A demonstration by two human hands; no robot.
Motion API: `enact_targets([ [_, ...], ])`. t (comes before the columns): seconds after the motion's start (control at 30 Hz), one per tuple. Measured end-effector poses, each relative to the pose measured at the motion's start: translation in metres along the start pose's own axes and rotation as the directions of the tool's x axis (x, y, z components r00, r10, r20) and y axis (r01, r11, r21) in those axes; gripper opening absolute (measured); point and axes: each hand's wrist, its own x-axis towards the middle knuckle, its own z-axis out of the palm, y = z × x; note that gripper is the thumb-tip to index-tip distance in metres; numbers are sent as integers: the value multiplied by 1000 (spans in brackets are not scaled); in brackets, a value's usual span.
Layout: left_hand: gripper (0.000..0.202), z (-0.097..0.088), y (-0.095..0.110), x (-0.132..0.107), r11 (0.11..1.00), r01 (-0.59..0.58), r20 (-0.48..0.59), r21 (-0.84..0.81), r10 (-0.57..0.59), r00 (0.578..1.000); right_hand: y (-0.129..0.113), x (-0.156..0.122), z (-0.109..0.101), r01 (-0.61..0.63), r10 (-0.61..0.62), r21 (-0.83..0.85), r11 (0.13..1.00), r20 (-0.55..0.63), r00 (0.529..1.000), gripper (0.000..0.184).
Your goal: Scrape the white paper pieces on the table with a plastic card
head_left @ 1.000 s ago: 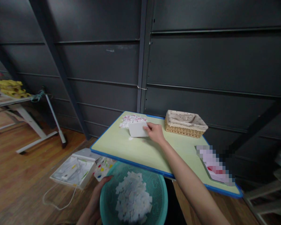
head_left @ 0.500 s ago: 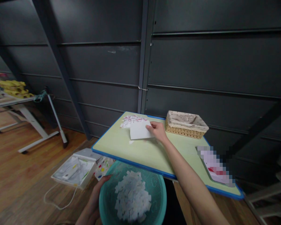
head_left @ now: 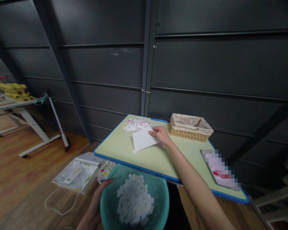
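My right hand [head_left: 159,134] pinches a white card [head_left: 144,139] by its right edge, over the yellow-green tabletop [head_left: 115,145]. Small pale scraps lie by the card's lower left corner. Just behind the card is a heap of white and pink paper pieces [head_left: 136,124]. My left hand [head_left: 99,195] grips the left rim of a teal plastic basket [head_left: 166,201] below the table's front edge. Inside that basket sits a pile of white paper pieces [head_left: 134,199]. The left fingers are partly hidden by the rim.
A woven basket with a cloth lining [head_left: 190,135] stands at the table's back right. A phone-like flat object [head_left: 220,172], partly pixelated, lies on the right. To the left on the floor is a white box [head_left: 75,175] with a cord. A dark panelled wall [head_left: 105,64] rises behind.
The card in my right hand has tilted, its lower edge swinging down toward me. The teal basket in my left hand has shifted slightly left.
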Motion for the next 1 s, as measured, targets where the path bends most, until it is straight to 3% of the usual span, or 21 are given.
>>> enact_targets([
  [0.13,41,-3,-3,2,999,-26,-24,48,27,999,-2,-1,-1,-33,34,80,996,0,999,26],
  [0.33,42,2,0,-3,1000,-14,-17,0,14,1000,-5,-3,-2,-45,41,57,997,57,998,26],
  [0.77,10,-5,-2,6,1000,-16,-8,16,16,1000,-6,-3,-6,2,1,-35,999,77,997,28],
  [1.0,12,-12,-6,13,999,24,-13,23,-24,1000,-11,-9,-10,-122,97,142,982,169,981,26],
])
